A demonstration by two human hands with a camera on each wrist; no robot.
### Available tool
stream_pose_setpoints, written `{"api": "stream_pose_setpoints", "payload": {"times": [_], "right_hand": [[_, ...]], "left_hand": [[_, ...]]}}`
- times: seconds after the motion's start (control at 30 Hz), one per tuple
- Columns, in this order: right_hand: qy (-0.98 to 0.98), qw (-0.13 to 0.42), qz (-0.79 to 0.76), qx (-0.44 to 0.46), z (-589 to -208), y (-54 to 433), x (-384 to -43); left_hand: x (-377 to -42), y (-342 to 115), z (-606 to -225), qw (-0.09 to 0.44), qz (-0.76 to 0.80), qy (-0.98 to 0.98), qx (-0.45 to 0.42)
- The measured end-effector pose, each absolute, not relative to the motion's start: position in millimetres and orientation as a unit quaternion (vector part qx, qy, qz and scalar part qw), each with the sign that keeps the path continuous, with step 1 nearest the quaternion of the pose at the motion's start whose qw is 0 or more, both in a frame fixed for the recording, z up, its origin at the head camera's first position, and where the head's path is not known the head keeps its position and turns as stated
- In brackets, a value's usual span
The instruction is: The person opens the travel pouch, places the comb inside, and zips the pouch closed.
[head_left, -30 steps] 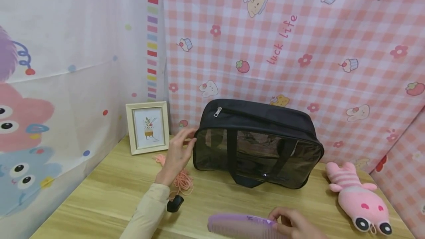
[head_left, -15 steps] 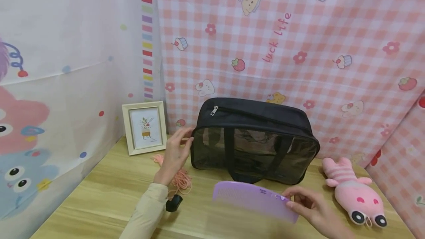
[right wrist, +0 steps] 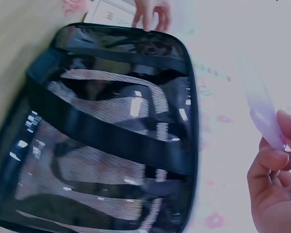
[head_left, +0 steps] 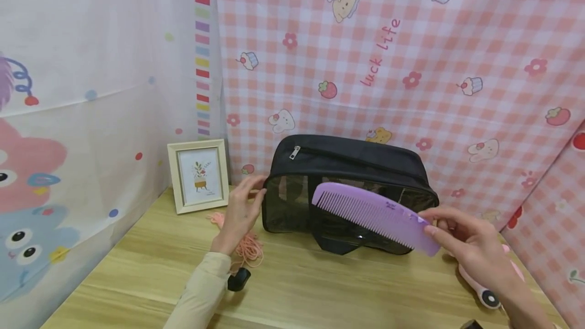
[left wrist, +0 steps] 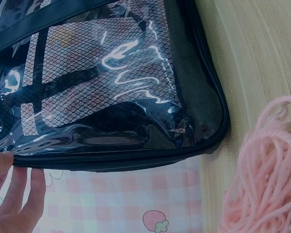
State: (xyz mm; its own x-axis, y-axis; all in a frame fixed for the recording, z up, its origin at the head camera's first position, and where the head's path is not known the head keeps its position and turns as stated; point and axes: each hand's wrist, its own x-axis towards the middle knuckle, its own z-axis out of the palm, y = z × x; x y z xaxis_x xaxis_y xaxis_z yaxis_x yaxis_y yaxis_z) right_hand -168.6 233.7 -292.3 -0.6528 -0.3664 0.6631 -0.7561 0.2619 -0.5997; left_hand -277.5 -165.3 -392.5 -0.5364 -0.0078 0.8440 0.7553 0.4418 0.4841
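Observation:
A black toiletry bag [head_left: 292, 202] with see-through panels and a dark strap handle stands upright at the back of the table. My left hand [head_left: 238, 212] pinches its upper left edge; in the left wrist view, the thumb lies on the near side of the piping and the fingers [left wrist: 35, 194] behind it. A purple comb [head_left: 365, 204] is held up in front of the bag, teeth down and tilted, covering part of the panel. My right hand [head_left: 475, 248] pinches the comb's right end between thumb and fingers. In the right wrist view the comb [right wrist: 264, 116] shows nearly edge-on.
Pink yarn [head_left: 248, 250] lies by my left forearm. A cream picture frame [head_left: 198, 175] stands at the back left. Partly hidden behind my right hand is a pink plush toy [head_left: 475, 283]. Patterned cloths [head_left: 283, 80] hang behind the wooden table [head_left: 151, 273].
My right hand has lifted the comb from low near the front edge up to the bag's front. The left hand keeps its grip on the bag's edge.

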Motion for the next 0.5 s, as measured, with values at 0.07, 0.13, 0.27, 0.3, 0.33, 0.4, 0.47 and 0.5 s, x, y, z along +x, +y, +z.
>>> {"api": "stream_pose_setpoints", "payload": {"times": [0.07,0.13,0.27,0.3,0.33,0.4,0.47,0.5], "right_hand": [[-0.793,0.217,0.457,0.340,-279.4,233.0,-167.7],[-0.796,0.233,0.445,0.339,-268.8,233.1,-169.9],[-0.804,0.268,0.414,0.332,-250.4,234.3,-178.0],[-0.805,0.272,0.411,0.331,-245.6,235.0,-180.6],[-0.809,0.277,0.403,0.325,-240.6,235.6,-183.4],[-0.816,0.281,0.391,0.320,-229.6,236.7,-189.5],[-0.830,0.288,0.368,0.305,-218.5,237.2,-195.3],[-0.839,0.292,0.353,0.294,-213.4,237.3,-198.1]], "left_hand": [[-277.5,-165.4,-392.5,0.410,-0.463,-0.745,-0.251],[-277.3,-165.4,-392.3,0.410,-0.460,-0.746,-0.251],[-276.4,-165.3,-391.5,0.410,-0.458,-0.748,-0.252],[-276.3,-165.3,-391.6,0.410,-0.457,-0.748,-0.252],[-276.2,-165.4,-391.5,0.409,-0.458,-0.748,-0.252],[-276.3,-165.7,-391.7,0.407,-0.459,-0.748,-0.253],[-276.3,-166.1,-392.1,0.404,-0.460,-0.750,-0.251],[-276.3,-166.2,-392.5,0.403,-0.460,-0.751,-0.250]]}}
